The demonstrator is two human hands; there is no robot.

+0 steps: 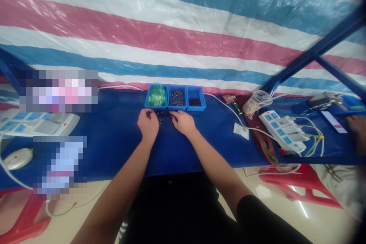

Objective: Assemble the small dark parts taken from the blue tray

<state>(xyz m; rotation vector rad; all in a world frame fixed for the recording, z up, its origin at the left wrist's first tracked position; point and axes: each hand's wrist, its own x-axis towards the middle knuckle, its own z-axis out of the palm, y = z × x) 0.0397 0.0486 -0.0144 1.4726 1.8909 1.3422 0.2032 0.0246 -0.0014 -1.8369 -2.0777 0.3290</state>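
Three small blue bins stand side by side at the back of the table. The left bin (146,103) holds pale green pieces in green plastic, the middle bin (177,108) small brass-coloured metal parts, and the right bin (200,93) small black parts. Several loose brass-coloured parts (162,114) lie on the table just in front. Left of these parts, my left hand (149,125) is closed with curled fingers; what they pinch is too small to name. My right hand (183,122) is on the other side, fingers bent together at the parts, their tips partly hidden.
On the blue table (177,152), a plastic cup (257,102), small packets (241,131) and a power strip (281,131) with cables lie to the right. Another power strip (67,122) is at left. A co-worker's hand (357,127) shows at far right, near a phone (334,122).
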